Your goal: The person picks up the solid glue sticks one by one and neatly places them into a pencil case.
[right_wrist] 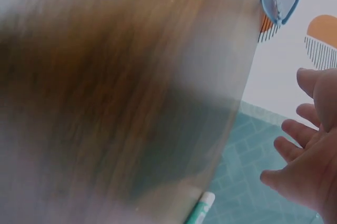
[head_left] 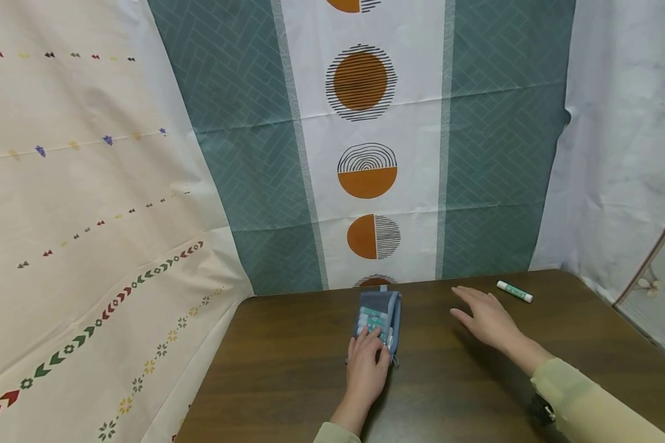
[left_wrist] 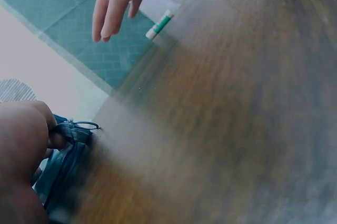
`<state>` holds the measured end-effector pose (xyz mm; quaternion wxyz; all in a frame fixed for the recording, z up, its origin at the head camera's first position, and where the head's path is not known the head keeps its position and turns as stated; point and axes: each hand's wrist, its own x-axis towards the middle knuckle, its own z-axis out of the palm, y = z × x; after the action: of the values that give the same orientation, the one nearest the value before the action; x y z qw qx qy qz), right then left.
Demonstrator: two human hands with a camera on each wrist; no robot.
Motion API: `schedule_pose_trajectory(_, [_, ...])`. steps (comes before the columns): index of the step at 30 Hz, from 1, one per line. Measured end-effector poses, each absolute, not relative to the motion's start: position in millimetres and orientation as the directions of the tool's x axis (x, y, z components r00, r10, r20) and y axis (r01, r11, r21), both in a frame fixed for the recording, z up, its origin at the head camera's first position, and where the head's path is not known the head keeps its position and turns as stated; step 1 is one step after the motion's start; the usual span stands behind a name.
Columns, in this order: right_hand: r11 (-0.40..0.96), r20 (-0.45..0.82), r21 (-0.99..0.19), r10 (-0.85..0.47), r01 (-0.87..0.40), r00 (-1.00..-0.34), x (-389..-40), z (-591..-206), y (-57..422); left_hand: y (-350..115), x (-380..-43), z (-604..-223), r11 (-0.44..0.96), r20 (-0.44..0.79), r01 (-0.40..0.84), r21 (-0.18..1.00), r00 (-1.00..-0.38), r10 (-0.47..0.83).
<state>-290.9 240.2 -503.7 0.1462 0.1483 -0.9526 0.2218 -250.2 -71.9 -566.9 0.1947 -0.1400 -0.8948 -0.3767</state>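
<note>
On the table lies a blue-grey zip pouch (head_left: 379, 307) with a see-through front, behind which several white-and-green sticks show. My left hand (head_left: 367, 367) holds the pouch at its near end, its fingers over the front and the thumb by the zipped right side. The left wrist view shows fingers bent at the edge of the pouch (left_wrist: 66, 155), close to the zip's pull loop; the palm side is hidden. My right hand (head_left: 490, 317) hovers over the table with fingers extended and nothing in it. Just beyond it lies a white-and-green glue stick (head_left: 514, 291).
The dark wooden table (head_left: 277, 381) ends at a patterned green-and-white cloth (head_left: 366, 203) at the back. A cream cloth (head_left: 88, 246) hangs at the left and a pale one (head_left: 626, 154) at the right. Something dark (head_left: 543, 409) sits at the right wrist.
</note>
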Motion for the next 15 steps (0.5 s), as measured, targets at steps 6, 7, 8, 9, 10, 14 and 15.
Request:
schedule_pose_trajectory(6, [0.859,0.355,-0.384,-0.201,-0.338,-0.913,-292.3,-506.0,253.6,-71.8,-249.8,-566.1,0.676,0.443,0.389,0.626,-0.891,0.101])
schedule_pose_trajectory(7, [0.859,0.358,-0.384,-0.199,-0.338,-0.912,-292.6,-506.6,255.9,-71.8,-249.8,-566.2,0.677,0.442,0.388,0.626,-0.891,0.102])
schedule_pose_trajectory(8, [0.860,0.361,-0.382,-0.198,-0.338,-0.912,-292.8,-507.0,258.3,-71.9,-249.7,-566.3,0.677,0.441,0.387,0.626,-0.892,0.102])
schedule_pose_trajectory(9, [0.861,0.364,-0.381,-0.197,-0.338,-0.910,-293.0,-507.4,260.6,-71.9,-249.8,-566.5,0.678,0.441,0.387,0.625,-0.892,0.102])
schedule_pose_trajectory(10, [0.861,0.368,-0.379,-0.195,-0.338,-0.909,-293.2,-507.7,263.1,-71.9,-249.9,-566.8,0.679,0.441,0.387,0.624,-0.891,0.102])
schedule_pose_trajectory(14, [0.865,0.375,-0.378,-0.183,-0.330,-0.909,-293.8,-507.9,273.2,-71.7,-250.6,-567.5,0.683,0.452,0.393,0.616,-0.886,0.102])
schedule_pose_trajectory(15, [0.865,0.376,-0.380,-0.179,-0.327,-0.909,-294.0,-507.9,275.5,-71.7,-250.7,-567.3,0.683,0.452,0.393,0.615,-0.886,0.102])
